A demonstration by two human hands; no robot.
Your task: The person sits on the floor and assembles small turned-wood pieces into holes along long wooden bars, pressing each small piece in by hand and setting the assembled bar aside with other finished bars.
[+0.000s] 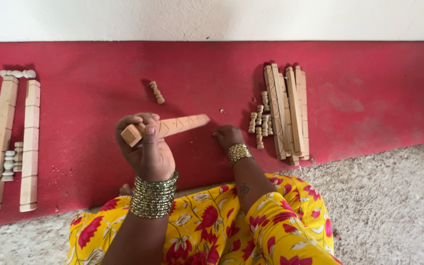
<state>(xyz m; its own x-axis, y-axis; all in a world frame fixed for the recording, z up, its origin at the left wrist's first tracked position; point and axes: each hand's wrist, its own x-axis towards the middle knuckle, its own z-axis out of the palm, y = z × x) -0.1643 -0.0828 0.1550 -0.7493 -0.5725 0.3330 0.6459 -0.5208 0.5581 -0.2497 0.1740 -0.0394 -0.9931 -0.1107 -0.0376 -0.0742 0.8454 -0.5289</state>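
My left hand (145,149) is shut on a carved wooden stick (170,127), held above the red floor strip (99,78) with its far end pointing right. My right hand (226,137) rests on the red strip with fingers curled, close to a group of small turned wooden spindles (260,122). I cannot tell if it holds anything. Beside those spindles, to the right, lies a stack of long wooden sticks (288,110). A single spindle (157,92) lies alone beyond my left hand. Both wrists carry stacked metal bangles.
Two long wooden sticks (15,142) lie side by side at the far left, with small spindles (12,162) between them and another (17,73) across their top. A white wall runs along the back. Speckled grey floor (393,206) lies at the right. My yellow flowered clothing fills the bottom.
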